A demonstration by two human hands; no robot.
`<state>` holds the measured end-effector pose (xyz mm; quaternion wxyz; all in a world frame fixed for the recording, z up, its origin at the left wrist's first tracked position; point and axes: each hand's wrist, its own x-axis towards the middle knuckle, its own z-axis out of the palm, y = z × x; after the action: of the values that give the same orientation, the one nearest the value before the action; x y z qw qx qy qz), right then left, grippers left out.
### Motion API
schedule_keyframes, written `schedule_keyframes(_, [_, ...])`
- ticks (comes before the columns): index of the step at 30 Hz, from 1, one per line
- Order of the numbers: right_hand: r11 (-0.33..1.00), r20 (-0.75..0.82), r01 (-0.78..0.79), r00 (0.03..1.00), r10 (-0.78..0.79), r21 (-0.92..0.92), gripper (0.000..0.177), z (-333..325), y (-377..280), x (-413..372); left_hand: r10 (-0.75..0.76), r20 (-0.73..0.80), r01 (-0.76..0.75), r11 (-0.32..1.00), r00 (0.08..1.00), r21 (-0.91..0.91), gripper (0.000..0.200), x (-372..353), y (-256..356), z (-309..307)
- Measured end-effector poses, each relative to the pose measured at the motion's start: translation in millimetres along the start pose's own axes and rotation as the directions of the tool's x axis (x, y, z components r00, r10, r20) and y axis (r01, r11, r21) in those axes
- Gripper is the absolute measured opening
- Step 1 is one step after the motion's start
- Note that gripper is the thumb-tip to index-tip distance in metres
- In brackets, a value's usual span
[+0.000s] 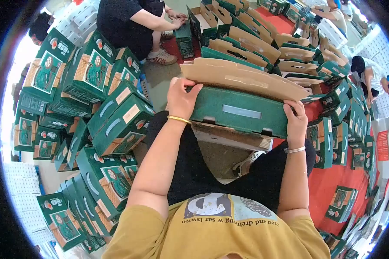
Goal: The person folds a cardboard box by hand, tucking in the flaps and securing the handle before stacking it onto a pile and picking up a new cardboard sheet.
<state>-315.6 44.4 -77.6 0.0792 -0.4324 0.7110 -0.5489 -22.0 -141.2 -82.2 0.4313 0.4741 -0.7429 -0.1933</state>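
Observation:
A green carton (242,110) with a long pale slot stands between my knees, its brown inner flap (246,80) raised along the far side. At the carton's left end my left hand (183,97) pinches the edge where flap and green panel meet. My right hand (295,118) grips the right end in the same way, thumb and fingers on the flap's corner. Below the green panel, the near side shows small notches and an opening. What lies inside the carton is hidden.
Stacked green cartons (93,71) fill the left side. Open cartons (250,41) stand in rows ahead, and more closed ones (341,203) are on the red floor covering (328,181) at right. A person (125,21) handles a carton at upper left; others work at upper right.

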Motion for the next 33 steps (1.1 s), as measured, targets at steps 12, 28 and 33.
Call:
schedule_keyframes(12, [0.777, 0.2, -0.335, 0.942, 0.27, 0.533, 0.03, -2.1, 23.9, 28.8, -0.268, 0.349, 0.419, 0.765, 0.898, -0.49, 0.041, 18.2, -47.0, 18.2])
schedule_keyframes(28, [0.692, 0.29, -0.565, 0.825, 0.486, 0.448, 0.026, 14.1, 43.3, 55.3, -0.27, 0.52, 0.577, 0.526, 0.81, -0.625, 0.028, 36.1, -49.9, 18.3])
schedule_keyframes(33, [0.778, 0.354, -0.377, 0.911, 0.212, 0.503, 0.023, -0.3, 64.2, 47.6, -0.13, 0.587, 0.508, 0.67, 0.799, -0.542, 0.036, 34.3, -66.8, -0.3])
